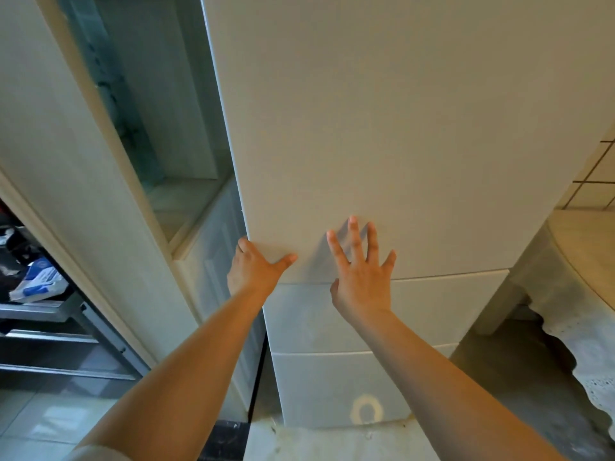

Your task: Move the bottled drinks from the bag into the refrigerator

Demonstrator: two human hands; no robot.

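Fingers of our left hand [254,267] hook the refrigerator door [399,128] edge, its grip curled on it, while our right hand [361,277] spreads wide beside; we judge opening comes next, needing a pull, with bag and bottles out of view.

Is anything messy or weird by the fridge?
Yes. A pale ring-shaped stain marks the lowest fridge drawer, and the floor just below it looks grimy. Nothing looks spilled or broken.
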